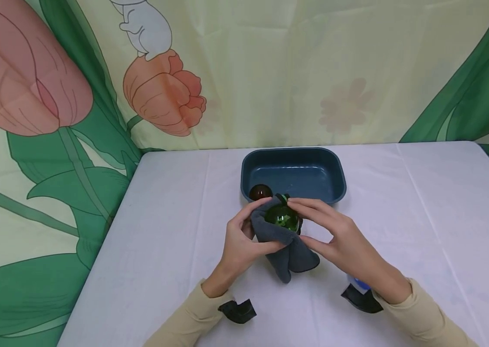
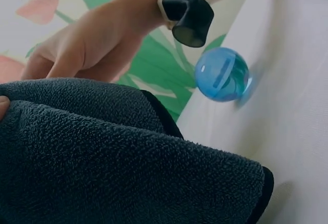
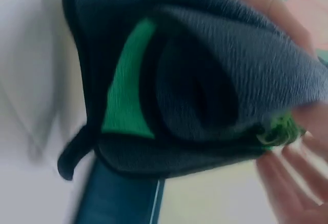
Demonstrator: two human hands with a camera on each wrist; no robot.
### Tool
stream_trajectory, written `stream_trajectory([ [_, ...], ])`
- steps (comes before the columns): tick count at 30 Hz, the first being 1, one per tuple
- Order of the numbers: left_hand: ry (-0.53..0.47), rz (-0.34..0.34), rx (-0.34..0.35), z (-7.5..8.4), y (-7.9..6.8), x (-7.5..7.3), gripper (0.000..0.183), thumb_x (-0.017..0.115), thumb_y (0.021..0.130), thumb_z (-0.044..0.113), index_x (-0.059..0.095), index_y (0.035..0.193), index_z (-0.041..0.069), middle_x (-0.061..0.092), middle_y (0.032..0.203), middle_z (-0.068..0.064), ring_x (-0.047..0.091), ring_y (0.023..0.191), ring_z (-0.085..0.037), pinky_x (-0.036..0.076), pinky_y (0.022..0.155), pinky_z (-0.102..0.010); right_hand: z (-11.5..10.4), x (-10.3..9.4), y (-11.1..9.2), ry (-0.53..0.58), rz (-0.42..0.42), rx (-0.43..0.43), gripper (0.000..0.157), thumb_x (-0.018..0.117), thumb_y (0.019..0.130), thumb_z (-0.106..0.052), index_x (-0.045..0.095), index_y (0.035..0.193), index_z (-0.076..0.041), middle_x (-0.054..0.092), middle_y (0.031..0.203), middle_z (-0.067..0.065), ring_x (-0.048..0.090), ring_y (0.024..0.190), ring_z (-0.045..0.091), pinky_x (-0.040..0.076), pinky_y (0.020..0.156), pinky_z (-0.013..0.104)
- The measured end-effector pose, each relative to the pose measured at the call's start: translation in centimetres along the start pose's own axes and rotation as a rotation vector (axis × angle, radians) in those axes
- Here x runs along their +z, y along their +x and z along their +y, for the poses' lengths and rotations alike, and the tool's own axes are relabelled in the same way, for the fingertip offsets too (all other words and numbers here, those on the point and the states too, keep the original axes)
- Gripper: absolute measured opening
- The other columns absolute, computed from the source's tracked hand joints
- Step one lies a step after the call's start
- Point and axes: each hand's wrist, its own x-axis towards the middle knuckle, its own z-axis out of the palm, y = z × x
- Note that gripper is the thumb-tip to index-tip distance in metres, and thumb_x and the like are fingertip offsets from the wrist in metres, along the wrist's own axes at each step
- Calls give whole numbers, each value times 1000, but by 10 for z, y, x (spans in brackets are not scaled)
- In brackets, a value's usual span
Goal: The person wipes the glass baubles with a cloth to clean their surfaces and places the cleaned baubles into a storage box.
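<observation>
A dark grey cloth (image 1: 272, 231) with black edging is wrapped around the underside of a clear green ball (image 1: 284, 218). My left hand (image 1: 242, 243) grips the cloth from the left, its thumb across the front below the ball. My right hand (image 1: 341, 233) holds the ball from the right, fingertips at its top and thumb at its lower side by the cloth. In the right wrist view, the cloth (image 3: 266, 60) folds over and hides most of the green ball (image 3: 281, 129). A green patch shows on the cloth's inner side.
Behind my hands is a dark blue basin (image 1: 335, 168); a dark red-brown ball (image 1: 260, 192) lies in its near left corner. A clear blue ball (image 2: 222, 74) rests on the white table (image 1: 175, 217), largely hidden by my right wrist in the head view. A printed curtain (image 1: 270, 72) hangs behind.
</observation>
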Motion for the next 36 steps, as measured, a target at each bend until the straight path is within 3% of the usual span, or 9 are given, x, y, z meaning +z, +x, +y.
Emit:
stream_trajectory([
  [1,-1,0,0,0,0,0,75,80,69,-14,54,137,1,56,134,-20,62,116,-26,52,101,-33,0,-1,0,-13,5,-39,79,83,68,13,57,139,-10,57,139,6,58,123,21,46,98,11],
  [4,-7,-1,1,0,0,0,74,80,70,-13,54,138,1,56,134,-20,62,116,-26,52,100,-33,2,-1,-1,-26,4,-128,57,78,85,-8,59,138,-10,55,141,7,54,127,18,43,101,10],
  [6,-11,-1,3,1,0,0,74,80,70,-12,54,138,1,56,134,-21,63,116,-26,53,100,-34,4,0,-1,-23,-5,-157,45,66,96,-25,59,137,-10,54,142,8,53,128,18,42,102,11],
  [8,-15,-4,2,1,0,0,73,80,71,-10,53,138,1,56,134,-21,62,117,-25,53,99,-34,5,2,-2,-24,-11,-162,47,49,101,-37,59,138,-10,53,143,9,52,129,18,43,102,11],
  [12,-19,-16,-11,2,-1,-1,73,82,73,-6,52,140,3,55,136,-19,62,117,-23,53,100,-32,5,4,-3,-51,-18,-144,46,68,95,-18,58,140,-10,52,144,9,52,128,21,42,101,10],
  [17,-24,-31,-20,2,-3,-2,74,83,76,-1,50,142,4,53,138,-18,60,120,-24,51,101,-32,2,5,-2,-100,-15,-138,78,81,70,15,57,140,-10,52,143,9,55,125,23,43,99,8],
  [22,-21,-32,-21,4,-2,-2,76,82,75,-4,49,143,4,53,138,-18,61,119,-27,52,101,-33,-1,7,0,-94,38,-143,83,82,64,19,57,139,-7,55,139,8,59,119,24,44,98,7],
  [31,0,-30,13,3,-2,-2,77,82,73,-7,49,142,2,54,137,-20,61,120,-29,51,102,-34,-1,7,-2,107,6,93,69,77,75,16,58,137,-6,61,129,8,66,111,24,59,85,32],
  [36,-9,-20,26,4,-2,-1,76,81,72,-10,51,140,1,55,135,-21,63,116,-24,52,100,-34,-2,3,-2,40,-13,63,73,79,74,14,56,139,-9,60,131,5,66,111,21,55,89,21],
])
